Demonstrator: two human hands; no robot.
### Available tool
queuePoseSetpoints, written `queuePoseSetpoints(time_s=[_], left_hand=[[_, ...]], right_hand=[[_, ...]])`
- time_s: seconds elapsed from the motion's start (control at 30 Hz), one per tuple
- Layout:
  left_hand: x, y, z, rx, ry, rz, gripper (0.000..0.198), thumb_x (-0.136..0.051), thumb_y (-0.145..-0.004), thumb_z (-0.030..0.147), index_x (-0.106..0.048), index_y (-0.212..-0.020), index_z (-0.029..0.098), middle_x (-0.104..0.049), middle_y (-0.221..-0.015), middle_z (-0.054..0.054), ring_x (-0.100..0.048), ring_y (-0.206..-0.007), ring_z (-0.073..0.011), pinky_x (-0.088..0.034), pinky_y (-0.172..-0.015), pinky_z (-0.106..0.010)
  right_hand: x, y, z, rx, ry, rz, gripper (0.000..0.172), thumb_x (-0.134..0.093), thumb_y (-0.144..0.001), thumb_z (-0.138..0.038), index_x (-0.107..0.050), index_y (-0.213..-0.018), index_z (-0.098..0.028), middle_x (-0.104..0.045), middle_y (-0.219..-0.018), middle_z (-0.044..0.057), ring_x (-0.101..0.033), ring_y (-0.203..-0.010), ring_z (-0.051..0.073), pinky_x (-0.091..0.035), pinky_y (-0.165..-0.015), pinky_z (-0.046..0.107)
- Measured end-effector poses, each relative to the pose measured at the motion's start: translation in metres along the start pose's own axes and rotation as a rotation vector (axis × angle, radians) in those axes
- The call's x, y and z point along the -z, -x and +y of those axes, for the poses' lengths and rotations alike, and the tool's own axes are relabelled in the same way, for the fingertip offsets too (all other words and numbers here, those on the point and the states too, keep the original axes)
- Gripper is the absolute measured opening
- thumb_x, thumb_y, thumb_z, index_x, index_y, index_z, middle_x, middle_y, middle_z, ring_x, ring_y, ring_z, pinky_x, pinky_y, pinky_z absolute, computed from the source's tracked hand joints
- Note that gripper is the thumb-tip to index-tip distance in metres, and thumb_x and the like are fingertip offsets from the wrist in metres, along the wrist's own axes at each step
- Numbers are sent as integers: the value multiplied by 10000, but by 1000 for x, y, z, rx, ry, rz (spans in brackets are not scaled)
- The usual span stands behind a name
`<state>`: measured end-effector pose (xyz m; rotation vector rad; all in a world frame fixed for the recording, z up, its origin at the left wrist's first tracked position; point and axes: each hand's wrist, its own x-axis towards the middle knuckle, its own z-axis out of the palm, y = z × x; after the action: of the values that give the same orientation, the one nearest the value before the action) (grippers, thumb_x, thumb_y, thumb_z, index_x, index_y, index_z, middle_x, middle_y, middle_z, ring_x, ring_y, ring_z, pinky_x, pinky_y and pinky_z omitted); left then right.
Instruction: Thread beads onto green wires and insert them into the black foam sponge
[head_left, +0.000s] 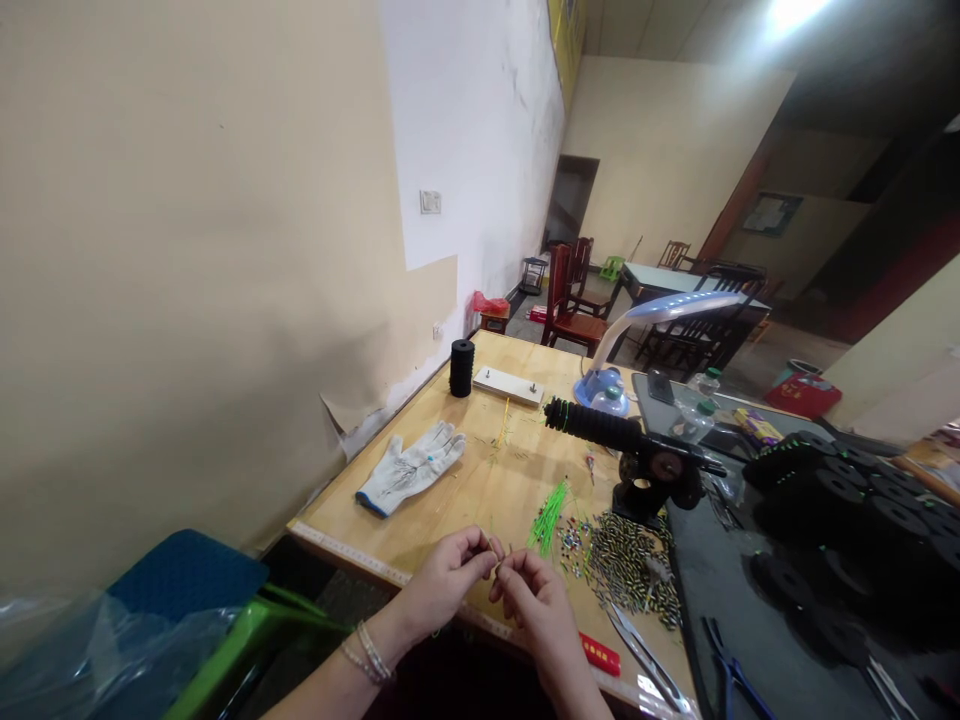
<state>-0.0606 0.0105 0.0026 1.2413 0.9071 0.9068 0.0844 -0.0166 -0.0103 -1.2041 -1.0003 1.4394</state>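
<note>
My left hand [454, 570] and my right hand [534, 595] meet over the front edge of the wooden table [420, 540], fingertips almost touching. Each is closed in a pinch. A very thin strand shows at the left fingertips; what the right fingers hold is too small to make out. Just beyond my right hand lies a bundle of bright green thin pieces [549, 518]. Beside it are small coloured beads [574, 540] and a large heap of small black-and-yellow pieces [634, 565]. A white work glove [411, 468] lies flat past my left hand.
A black clamp-like stand with a ribbed spool [596, 424] rises behind the heap. Farther back are a desk lamp [600, 385], a black cylinder [462, 368] and a white board [508, 386]. Scissors-like tweezers [649, 660], a red tube [600, 654] and blue-handled pliers [726, 668] lie at right.
</note>
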Motion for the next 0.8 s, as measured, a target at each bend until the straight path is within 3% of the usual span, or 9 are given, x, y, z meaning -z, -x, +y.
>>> queuePoseSetpoints(time_s=[0.8], left_hand=[[-1,2,-6,-35,-36,-3,176,-596,-823,332,-591,-786,159,-523,-709,20,-483,-694,-144,-416,-699,-277]], right_hand=[[0,1,2,16,-2,7,403,-759,-644,-527,-553,-639,-180,-555,-516,-33,-443,-477,89,-328,-489,215]])
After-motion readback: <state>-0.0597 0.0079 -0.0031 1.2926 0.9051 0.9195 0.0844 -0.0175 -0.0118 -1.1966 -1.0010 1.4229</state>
